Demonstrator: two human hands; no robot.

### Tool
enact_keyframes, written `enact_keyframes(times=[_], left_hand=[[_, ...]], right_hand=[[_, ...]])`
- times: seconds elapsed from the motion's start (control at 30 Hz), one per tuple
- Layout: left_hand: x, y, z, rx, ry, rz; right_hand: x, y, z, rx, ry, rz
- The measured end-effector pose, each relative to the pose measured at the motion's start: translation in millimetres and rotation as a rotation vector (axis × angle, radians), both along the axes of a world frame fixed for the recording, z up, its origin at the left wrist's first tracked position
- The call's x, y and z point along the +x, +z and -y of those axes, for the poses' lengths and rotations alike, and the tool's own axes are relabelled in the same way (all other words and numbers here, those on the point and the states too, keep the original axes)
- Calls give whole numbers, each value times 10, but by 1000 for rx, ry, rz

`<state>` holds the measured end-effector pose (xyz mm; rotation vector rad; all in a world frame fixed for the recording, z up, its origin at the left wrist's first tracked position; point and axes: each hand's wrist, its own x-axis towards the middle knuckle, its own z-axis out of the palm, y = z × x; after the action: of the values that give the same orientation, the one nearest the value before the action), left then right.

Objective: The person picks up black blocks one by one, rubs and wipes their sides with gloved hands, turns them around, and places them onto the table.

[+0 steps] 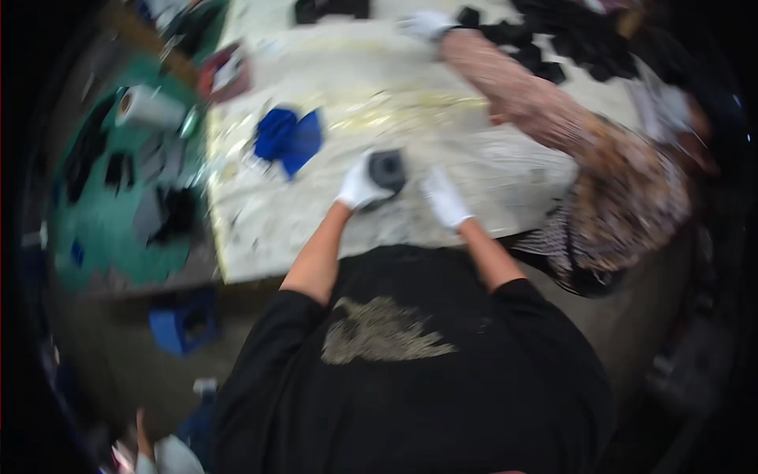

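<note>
My left hand (364,183), in a white glove, is closed on a dark grey rounded object (388,171) with a darker middle. Blur hides what kind of thing it is. My right hand (444,199), also white-gloved, is held apart just to the right of it. Its fingers stretch forward over the pale table covering, and nothing shows in them. Left of my left hand lies a crumpled piece of bright blue cloth or film (289,139).
A co-worker's patterned pink sleeve (513,91) reaches across from the right, ending in a white-gloved hand (427,25) near black pieces (576,39). On the left, a green surface (95,245) carries a white roll (150,107) and dark scraps. A blue stool (183,324) stands below.
</note>
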<state>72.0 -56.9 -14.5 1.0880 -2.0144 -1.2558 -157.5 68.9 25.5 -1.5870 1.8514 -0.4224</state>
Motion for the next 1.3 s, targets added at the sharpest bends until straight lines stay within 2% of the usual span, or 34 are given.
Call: enact_keyframes(times=[0.03,0.07,0.1,0.13,0.2,0.27,0.33,0.37,0.4,0.57,0.7,0.8,0.93,1.03,1.1,1.17,1.2,1.27,1.3], left_hand=[[9,-12,7,-52,-8,-78],[30,45,16,85,-52,-101],[57,-3,62,62,-78,-91],[73,174,-25,50,-31,56],[96,140,-91,-18,-81,156],[116,340,-116,-125,-203,48],[189,404,-146,-233,-229,-27],[184,507,-213,-1,-262,24],[180,652,-281,100,-277,-14],[195,603,-467,424,-141,-181],[101,526,-558,166,-69,-115],[74,353,-549,85,-37,-115],[128,250,-466,207,-122,-187],[133,475,-458,443,-150,-274],[145,2,-429,429,-128,-303],[54,-70,-375,642,-55,-455],[52,-14,-421,595,-85,-435],[93,187,-449,485,-129,-406],[11,302,-399,325,-122,-325]], right_hand=[[148,301,149,112,-111,131],[234,307,224,42,-120,214],[330,291,342,73,-172,285],[363,314,390,62,-208,346],[472,353,470,-18,-234,493],[476,567,456,64,-95,337],[588,703,373,33,-57,232],[558,710,280,2,-39,188],[527,820,215,-7,-22,177],[585,1016,20,-9,41,78],[602,1121,-15,-30,220,-61],[648,1051,-18,-90,272,-113],[595,990,50,-171,455,-231],[643,960,119,-186,405,-208],[726,912,132,-198,364,-187],[770,867,185,-258,364,-222],[793,873,180,-284,367,-235],[737,1006,339,-104,349,-19],[731,1175,427,-14,326,81]])
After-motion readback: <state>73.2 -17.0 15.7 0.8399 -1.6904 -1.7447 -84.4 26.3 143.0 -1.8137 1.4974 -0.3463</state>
